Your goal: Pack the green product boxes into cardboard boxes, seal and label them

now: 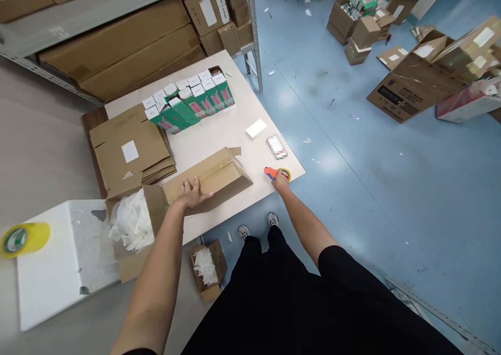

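My left hand lies with fingers spread on top of a brown cardboard box, which rests on the white table. At the box's right end, flaps stand out. Near the table's right corner, my right hand is closed around an orange tape dispenser with a yellow roll on it. A small white card or box and a blurred-out flat object lie just beyond that hand. Several green-and-white product boxes stand in rows farther back.
Flattened cartons are stacked at the table's left. An open carton of white paper sits beside them, near a yellow tape roll on a white block. Shelving borders the back; large cartons stand on the floor at right.
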A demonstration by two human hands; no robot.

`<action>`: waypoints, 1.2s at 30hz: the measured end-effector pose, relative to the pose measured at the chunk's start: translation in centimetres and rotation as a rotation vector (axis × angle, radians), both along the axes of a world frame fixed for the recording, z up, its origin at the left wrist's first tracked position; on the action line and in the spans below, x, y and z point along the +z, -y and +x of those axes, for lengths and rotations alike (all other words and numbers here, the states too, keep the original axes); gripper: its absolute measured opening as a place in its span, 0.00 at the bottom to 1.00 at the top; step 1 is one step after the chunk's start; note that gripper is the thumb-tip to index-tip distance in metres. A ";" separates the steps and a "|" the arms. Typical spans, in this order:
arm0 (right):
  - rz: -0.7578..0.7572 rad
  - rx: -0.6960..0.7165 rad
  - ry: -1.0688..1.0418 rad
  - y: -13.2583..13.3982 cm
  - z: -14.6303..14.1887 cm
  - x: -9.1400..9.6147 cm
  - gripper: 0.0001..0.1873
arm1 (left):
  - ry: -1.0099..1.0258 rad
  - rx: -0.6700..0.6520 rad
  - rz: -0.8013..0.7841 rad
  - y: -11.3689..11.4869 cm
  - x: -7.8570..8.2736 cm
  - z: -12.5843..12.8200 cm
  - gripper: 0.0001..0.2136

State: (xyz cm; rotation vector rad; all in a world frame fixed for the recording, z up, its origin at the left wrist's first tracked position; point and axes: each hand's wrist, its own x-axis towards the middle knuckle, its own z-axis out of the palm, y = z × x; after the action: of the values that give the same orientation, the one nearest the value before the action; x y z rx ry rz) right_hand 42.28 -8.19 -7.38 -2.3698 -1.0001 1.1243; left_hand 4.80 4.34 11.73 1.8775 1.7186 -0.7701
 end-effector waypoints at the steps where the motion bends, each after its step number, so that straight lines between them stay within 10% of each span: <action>1: -0.012 -0.022 -0.017 0.0 0.0 0.0 0.31 | 0.014 0.003 -0.001 0.1 0.0 0.0 0.66; 7: 0.004 -0.025 -0.027 -1.2 0.9 3.5 0.20 | 0.045 0.023 0.004 0.5 0.3 0.6 0.66; 12: 0.380 0.055 -0.089 -3.1 0.7 9.9 0.21 | 0.035 0.030 -0.051 0.6 1.4 1.8 0.66; 20: 0.783 0.296 -0.523 -7.6 -7.4 18.8 0.21 | 0.070 0.053 -0.021 2.0 1.5 2.1 0.63; 26: 0.687 0.376 -0.783 -7.9 -12.9 17.6 0.26 | 0.182 0.070 0.014 1.0 0.5 1.6 0.63; 36: 0.601 0.407 -0.717 -5.7 -11.6 16.6 0.35 | 0.218 0.068 0.175 4.5 -2.1 1.5 0.59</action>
State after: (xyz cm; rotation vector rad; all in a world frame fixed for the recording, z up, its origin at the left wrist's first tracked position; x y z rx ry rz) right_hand 30.63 -2.46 9.23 -1.1851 -1.3119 1.4018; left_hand 6.32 -0.18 9.58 1.9250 1.7468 -0.3832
